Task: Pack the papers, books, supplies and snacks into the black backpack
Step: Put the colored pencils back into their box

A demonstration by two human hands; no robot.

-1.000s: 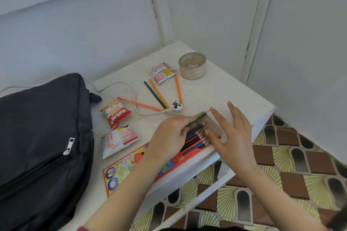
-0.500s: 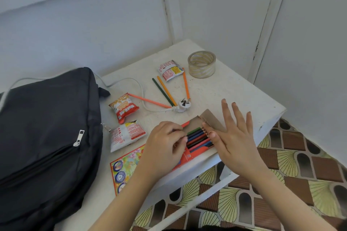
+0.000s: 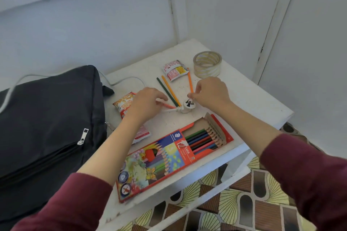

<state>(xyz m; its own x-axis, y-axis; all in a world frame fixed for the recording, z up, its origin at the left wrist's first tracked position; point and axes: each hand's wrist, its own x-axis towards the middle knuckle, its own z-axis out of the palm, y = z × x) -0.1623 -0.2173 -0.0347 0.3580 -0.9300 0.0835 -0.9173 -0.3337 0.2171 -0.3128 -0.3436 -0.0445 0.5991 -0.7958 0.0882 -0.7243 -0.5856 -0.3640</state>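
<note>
Reaching forward over the white painted table (image 3: 253,99) with both arms, dark red sleeves pushed back. Pinching the near end of the slim orange pencil (image 3: 190,82) between thumb and forefinger of the right hand (image 3: 210,93), just beside the round white electrical plug (image 3: 187,106). Curling the left hand (image 3: 148,103) down over one end of the coral-pink pencil (image 3: 169,106); too blurred at the fingertips to tell whether gripping or only touching. Between the two hands, lying side by side and slanting toward the plug: a dark green pencil (image 3: 166,92) and a yellow-orange pencil (image 3: 171,90). Near the front edge, lying flat with its flap open: the red cardboard box of coloured pencils (image 3: 169,155), sharpened tips showing at its right end. On the left, lying flat and apart from both hands: the black fabric backpack (image 3: 47,127), silver zip pull showing. At the far side, a red-and-white snack packet (image 3: 174,69) just beside a clear tape roll (image 3: 207,64). Beside the backpack, an orange-and-red snack packet (image 3: 123,105) partly hidden by the left hand, and a white-and-red snack packet (image 3: 143,135) half hidden under the left forearm.
</note>
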